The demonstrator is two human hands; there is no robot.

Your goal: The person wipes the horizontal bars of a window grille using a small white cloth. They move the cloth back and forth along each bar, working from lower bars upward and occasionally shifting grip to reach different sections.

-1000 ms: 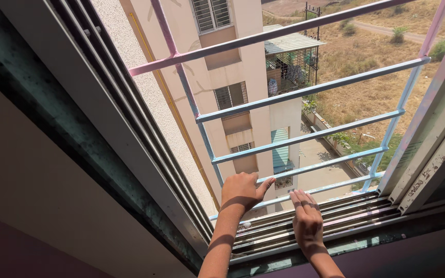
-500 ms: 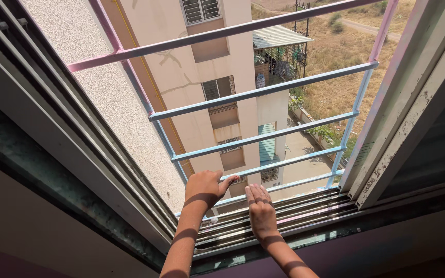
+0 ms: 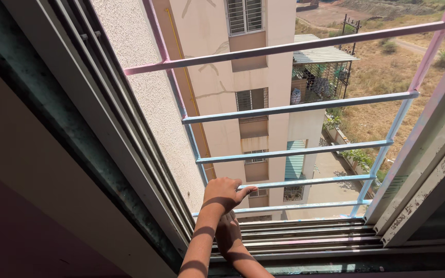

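The person is leaning toward an open window, and both bare arms are reaching out from the six o'clock edge of the view toward the window grille (image 3: 305,108). The left hand (image 3: 222,194) is curling over the lowest bar (image 3: 310,207) of the grille, fingers folded around it and the thumb sticking out toward three o'clock. The right hand (image 3: 227,231) is lying just beneath and partly behind the left wrist, resting on the window track (image 3: 310,234); the left arm is covering most of it, so whether its fingers are spread or closed cannot be told. The two forearms are crossing close together, touching or nearly so.

The grille is made of horizontal bars painted pale blue low down and pink higher up, running from nine o'clock to three o'clock. The grey window frame (image 3: 104,149) is slanting along the ten o'clock side. Beyond the bars, a beige apartment building (image 3: 243,67) is standing at twelve o'clock, with dry grassland (image 3: 382,67) lying toward two o'clock.
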